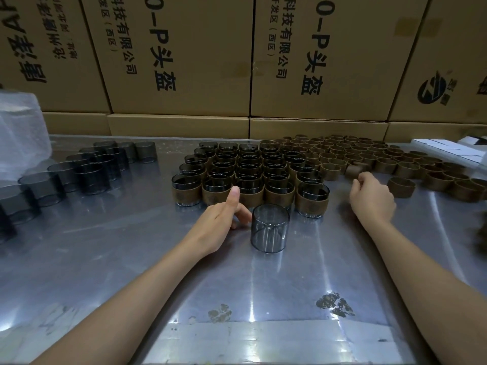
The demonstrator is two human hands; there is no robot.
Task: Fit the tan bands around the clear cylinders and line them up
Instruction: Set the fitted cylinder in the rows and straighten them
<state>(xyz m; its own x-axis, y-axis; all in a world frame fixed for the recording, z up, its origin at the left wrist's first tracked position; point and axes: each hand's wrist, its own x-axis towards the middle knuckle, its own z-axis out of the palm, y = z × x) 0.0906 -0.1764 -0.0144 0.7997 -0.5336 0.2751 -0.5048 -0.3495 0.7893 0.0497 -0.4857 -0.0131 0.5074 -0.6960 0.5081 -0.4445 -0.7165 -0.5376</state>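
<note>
1. The bare cylinder (pixel 269 228) stands upright on the desk (pixel 137 259), alone in front of the block of banded cylinders (pixel 247 175). It looks thin-walled, smooth and light, so it probably slides easily on the shiny desk and could tip or crack if squeezed hard. The safest hold is likely around the side wall, fingers on one side and thumb on the other, low enough to leave room for a band to slip on from the top.

2. The bands (pixel 374 159) look like stiff rings that keep their round shape while lying loose; they appear light and are best taken by the rim or pinched across the wall.

3. The left hand (pixel 224 219) rests just left of the bare cylinder, thumb raised, fingers loosely curled toward its lower wall. The fingertips are at or very near the wall; I cannot tell whether they touch. It grips nothing.

4. The right hand (pixel 371 196) is off to the right of the cylinder, well apart from it, at the near edge of the loose bands. Its fingers are curled downward; whether they pinch a band is hidden.

5. One stray band (pixel 401 187) lies just right of the right hand.

6. More bare cylinders (pixel 87 172) stand in rows at the far left.
</note>
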